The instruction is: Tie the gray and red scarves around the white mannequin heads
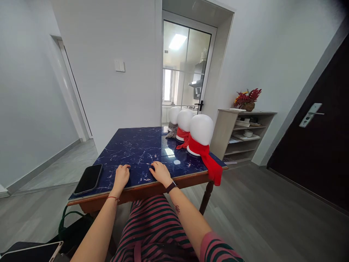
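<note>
My left hand (122,175) rests on the blue marble-patterned tabletop (133,145) near its front edge, fingers loosely bent, holding nothing. Beside it, a short gap to the right, my right hand (160,172) lies on the same surface with its fingers apart and nothing in them. A black phone (88,179) lies flat to the left of my left hand. Three rounded white head forms stand in a row on the right side. The nearest head form (201,129) and the middle one (184,120) have red scarves around their bases; the farthest (174,115) has a grey scarf (171,131).
The near red scarf (215,169) hangs over the table's right front edge. Beyond stands a shelf unit (226,131) with a flower basket (248,105) on top. A glass door (188,69) is behind the table, a dark door (313,145) at right. A tablet-like device (35,253) shows at lower left.
</note>
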A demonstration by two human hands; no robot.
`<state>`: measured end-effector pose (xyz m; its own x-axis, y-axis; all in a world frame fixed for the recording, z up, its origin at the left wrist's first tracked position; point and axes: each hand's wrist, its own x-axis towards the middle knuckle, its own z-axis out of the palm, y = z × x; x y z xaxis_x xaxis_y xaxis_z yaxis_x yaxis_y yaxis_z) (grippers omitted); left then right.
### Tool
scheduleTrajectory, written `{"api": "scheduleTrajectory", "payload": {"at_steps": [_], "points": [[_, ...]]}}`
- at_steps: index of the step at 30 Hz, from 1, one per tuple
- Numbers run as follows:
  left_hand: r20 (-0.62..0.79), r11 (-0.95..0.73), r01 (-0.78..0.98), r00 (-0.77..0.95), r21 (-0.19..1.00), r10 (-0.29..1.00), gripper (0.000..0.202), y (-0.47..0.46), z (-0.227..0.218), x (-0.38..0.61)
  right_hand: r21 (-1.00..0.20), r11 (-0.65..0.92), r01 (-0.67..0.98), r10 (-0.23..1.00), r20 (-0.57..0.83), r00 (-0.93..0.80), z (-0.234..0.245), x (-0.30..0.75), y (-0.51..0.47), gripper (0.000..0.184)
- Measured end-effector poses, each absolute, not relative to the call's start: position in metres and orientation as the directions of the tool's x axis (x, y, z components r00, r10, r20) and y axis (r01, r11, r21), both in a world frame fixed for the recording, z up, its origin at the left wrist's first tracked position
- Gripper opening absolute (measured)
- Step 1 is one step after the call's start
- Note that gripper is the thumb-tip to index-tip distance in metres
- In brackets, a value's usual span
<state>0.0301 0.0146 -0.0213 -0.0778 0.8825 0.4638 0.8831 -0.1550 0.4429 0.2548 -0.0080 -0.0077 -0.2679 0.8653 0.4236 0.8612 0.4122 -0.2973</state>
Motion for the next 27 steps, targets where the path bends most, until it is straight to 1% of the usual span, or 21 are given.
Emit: {"api": "scheduleTrajectory", "payload": {"at_steps": [13, 27], "points": [[0.456, -0.145, 0.894, -0.073, 0.424, 0.887, 0.042, 0.0147, -0.0206, 0.0297, -0.298, 0.417, 0.859, 0.858, 0.439, -0.265, -0.0098, 0.2537, -0.0066, 0.027], [0.439, -0.144, 0.894, -0.064, 0.423, 0.896, 0.043, 0.0136, -0.0184, 0.0308, -0.300, 0.404, 0.864, 0.872, 0.411, -0.265, -0.0065, 0.2539, -0.0078, 0.028]]}}
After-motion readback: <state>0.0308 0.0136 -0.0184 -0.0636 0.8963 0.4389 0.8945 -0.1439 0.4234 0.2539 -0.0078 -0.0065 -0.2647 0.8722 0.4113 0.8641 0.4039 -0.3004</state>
